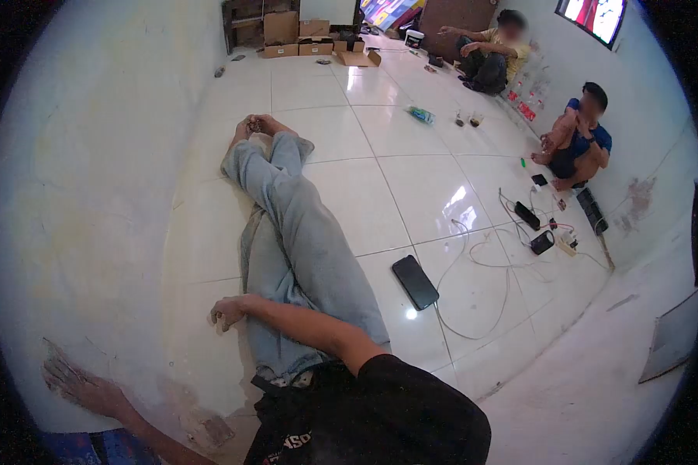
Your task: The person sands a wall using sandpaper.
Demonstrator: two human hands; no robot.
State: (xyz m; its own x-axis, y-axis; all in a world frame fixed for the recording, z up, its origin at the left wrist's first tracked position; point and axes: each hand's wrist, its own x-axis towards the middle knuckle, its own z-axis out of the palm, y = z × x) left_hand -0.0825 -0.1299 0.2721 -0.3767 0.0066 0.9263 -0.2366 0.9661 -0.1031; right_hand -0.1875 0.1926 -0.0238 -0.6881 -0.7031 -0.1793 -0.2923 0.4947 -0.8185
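Low on the white wall (108, 232) at the left, my left hand (81, 385) rests with its fingers stretched out; no object shows in it. My right hand (229, 311) hangs beside my thigh, over the tiled floor near the wall, with its fingers curled inward; whether something small is inside them is hidden. My legs in light blue jeans (310, 232) lie stretched out and crossed on the floor. To their right, a black phone (415, 282) lies flat with a white cable beside it.
One person (492, 58) sits at the back right, another (578, 139) against the right wall. Near them are chargers, tangled cables (512, 232), a green packet (421, 115) and two cups. Cardboard boxes (316, 46) stand at the back.
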